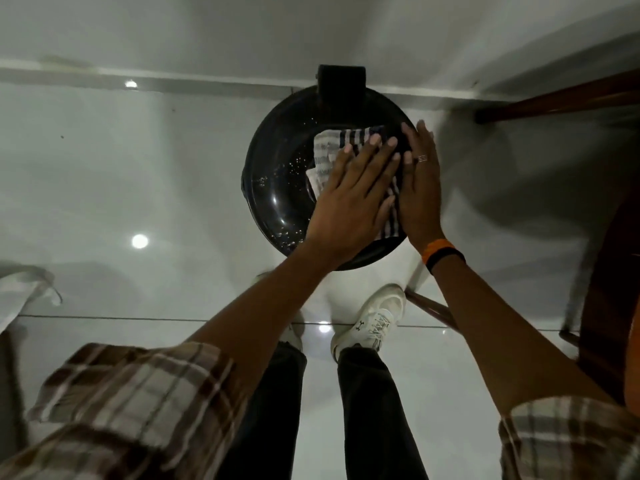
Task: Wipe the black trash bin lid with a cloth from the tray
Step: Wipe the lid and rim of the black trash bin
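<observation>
The round black trash bin lid (277, 188) sits below me on the floor against the wall, glossy and speckled with droplets on its left half. A white cloth with dark stripes (325, 150) lies spread on the lid's right half. My left hand (353, 202) presses flat on the cloth with fingers spread. Beside it, my right hand (420, 195), with a ring and an orange-and-black wristband, lies with straight fingers along the cloth's right edge at the lid's rim. The hands hide most of the cloth.
The lid's black hinge block (341, 81) touches the white wall. Dark wooden furniture (606, 271) stands close on the right, with a wooden bar (554, 102) above it. A white fabric item (20, 292) lies at the left. My white shoes (374, 320) stand just before the bin.
</observation>
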